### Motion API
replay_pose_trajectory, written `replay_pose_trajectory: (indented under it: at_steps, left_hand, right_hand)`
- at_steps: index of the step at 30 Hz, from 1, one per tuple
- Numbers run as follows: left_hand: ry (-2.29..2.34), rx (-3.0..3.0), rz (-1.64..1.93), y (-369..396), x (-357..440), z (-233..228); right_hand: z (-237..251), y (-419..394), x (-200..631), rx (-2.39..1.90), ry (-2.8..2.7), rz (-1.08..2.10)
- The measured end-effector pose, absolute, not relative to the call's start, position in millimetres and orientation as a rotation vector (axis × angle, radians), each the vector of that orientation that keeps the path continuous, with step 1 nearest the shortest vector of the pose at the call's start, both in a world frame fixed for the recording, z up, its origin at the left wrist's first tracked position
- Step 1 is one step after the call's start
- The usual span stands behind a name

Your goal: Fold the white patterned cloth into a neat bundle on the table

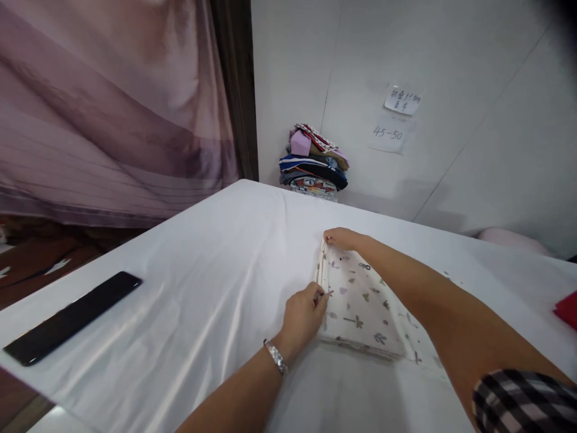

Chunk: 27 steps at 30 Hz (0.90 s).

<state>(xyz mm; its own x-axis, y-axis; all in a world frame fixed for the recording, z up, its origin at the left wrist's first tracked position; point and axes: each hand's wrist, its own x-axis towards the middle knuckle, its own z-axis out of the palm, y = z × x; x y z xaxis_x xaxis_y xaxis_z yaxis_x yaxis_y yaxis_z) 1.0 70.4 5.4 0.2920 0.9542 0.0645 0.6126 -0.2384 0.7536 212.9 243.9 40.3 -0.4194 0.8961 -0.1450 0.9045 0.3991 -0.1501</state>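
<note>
A white cloth (356, 300) printed with small leaves and plants lies partly folded in layers on the white-covered table (202, 252). My left hand (304, 310), with a silver bracelet at the wrist, pinches the cloth's left edge near its middle. Farther away, my right hand (340, 237) is closed on the far left corner of the same cloth and lifts it slightly. The right forearm crosses over the cloth and hides part of its right side, where a looser part spreads out on the table.
A long black flat object (74, 316) lies at the table's left. Folded clothes (313, 162) are stacked at the far edge against the wall. Something red (567, 310) sits at the right edge. A pinkish curtain (112, 102) hangs at left; paper notes (390, 133) are on the wall.
</note>
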Motion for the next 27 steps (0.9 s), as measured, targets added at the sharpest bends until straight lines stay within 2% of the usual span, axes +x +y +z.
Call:
replay_pose_trajectory:
  at_steps: [18,23,27]
  left_hand:
    - [1.588,1.979,0.525,74.9,-0.7,9.3]
    - [1.608,1.971,0.461,77.2,-2.3,11.1]
    - [1.614,1.973,0.419,82.0,-3.1,13.4]
  right_hand:
    - [-1.9,236.2,199.8,2.165,2.611,-0.374]
    - [0.8,218.0,194.4,2.347,2.572,-0.242]
    - [2.3,183.6,199.0,2.266,2.714,-0.129]
